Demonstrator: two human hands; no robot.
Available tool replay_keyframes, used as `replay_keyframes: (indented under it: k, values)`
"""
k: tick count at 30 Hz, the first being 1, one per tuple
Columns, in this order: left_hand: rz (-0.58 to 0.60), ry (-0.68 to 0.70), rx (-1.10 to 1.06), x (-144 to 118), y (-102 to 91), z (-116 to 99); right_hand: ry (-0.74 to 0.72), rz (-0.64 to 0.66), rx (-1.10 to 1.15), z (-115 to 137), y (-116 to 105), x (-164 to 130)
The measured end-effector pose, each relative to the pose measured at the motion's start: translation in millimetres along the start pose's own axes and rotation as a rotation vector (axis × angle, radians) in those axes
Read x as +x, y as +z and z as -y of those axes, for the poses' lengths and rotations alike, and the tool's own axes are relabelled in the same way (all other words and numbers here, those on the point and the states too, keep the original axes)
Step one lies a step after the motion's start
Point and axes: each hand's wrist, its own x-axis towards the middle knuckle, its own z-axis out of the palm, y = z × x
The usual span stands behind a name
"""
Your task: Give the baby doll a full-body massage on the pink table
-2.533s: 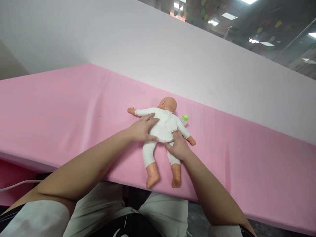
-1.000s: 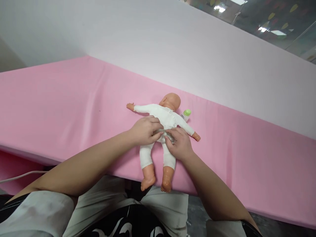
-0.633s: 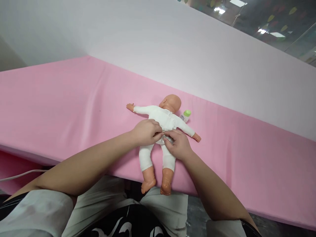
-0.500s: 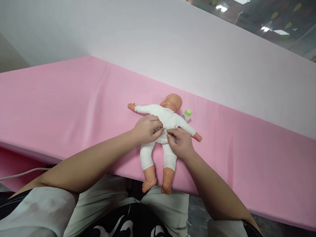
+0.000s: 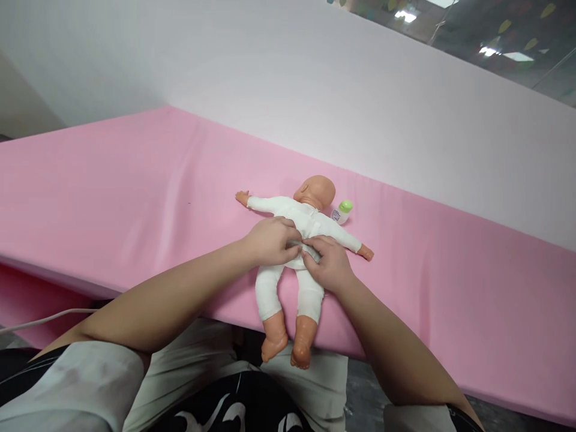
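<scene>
A baby doll (image 5: 310, 225) in a white fabric suit lies face down with its arms spread and its bare feet past the bed's front edge. My left hand (image 5: 275, 240) rests on the left of its lower back, fingers bent, thumb apart from the forefinger. On the other side of the spine lies my right hand (image 5: 330, 259), its thumb and forefinger also spread on the white fabric. The fingertips of both hands nearly meet at the middle of the back. Near the doll's right-hand shoulder in view stands a small clear bottle with a green cap (image 5: 342, 212).
The doll lies on a pink padded bed (image 5: 112, 198) with a pale wall (image 5: 270, 78) behind it. A white cable (image 5: 54, 315) hangs at the lower left. A glass window (image 5: 486, 42) shows at the upper right.
My thumbs have moved away from the forefingers, so both hands lie more spread on the doll's back. The whole view has shifted slightly; the doll and bottle appear a little lower.
</scene>
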Motion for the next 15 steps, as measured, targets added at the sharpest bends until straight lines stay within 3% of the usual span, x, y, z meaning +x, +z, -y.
replay_keyframes:
  k: [6, 8, 12, 15]
  values:
    - [-0.218, 0.042, 0.063, 0, 5.7, 3, -0.033, -0.204, -0.008, -3, 0, 0]
    - [-0.178, 0.034, 0.083, 3, 7.4, 3, -0.017, -0.206, -0.026, -6, 2, 2]
    - [0.014, -0.021, 0.073, 8, 7.8, 4, 0.050, -0.037, -0.027, -14, 6, 5]
    - [0.012, -0.081, 0.005, 13, 7.1, 10, 0.064, -0.016, 0.020, -21, 7, 7]
